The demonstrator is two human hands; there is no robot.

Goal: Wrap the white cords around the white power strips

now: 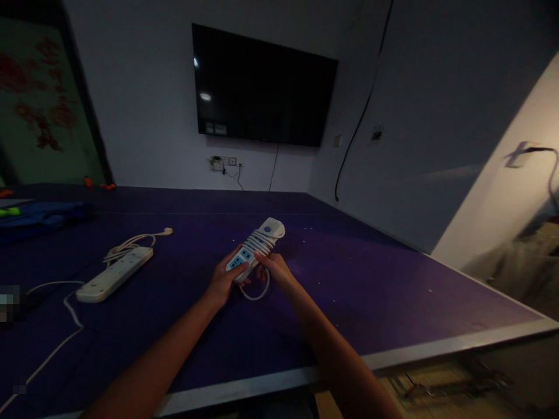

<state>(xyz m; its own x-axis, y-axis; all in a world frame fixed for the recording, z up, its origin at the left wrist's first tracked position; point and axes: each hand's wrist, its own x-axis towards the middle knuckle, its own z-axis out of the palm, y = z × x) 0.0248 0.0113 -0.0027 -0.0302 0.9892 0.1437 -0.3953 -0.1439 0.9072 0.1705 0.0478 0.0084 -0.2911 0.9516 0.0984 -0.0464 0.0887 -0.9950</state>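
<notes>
Hands [223, 276] gripping either side of the cord-wrapped power strip [247, 254]

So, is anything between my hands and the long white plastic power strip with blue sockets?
Nothing visible: your left hand holds the power strip by its near end, and your right hand grips its side, beside the thin white cord wound around it.

Room, home or office unclear: wall-mounted television [264, 87], large purple table [371, 291].

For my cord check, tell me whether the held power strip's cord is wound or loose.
Mostly wound: several turns of pale cord wrap the power strip; one loop hangs loose below.
</notes>
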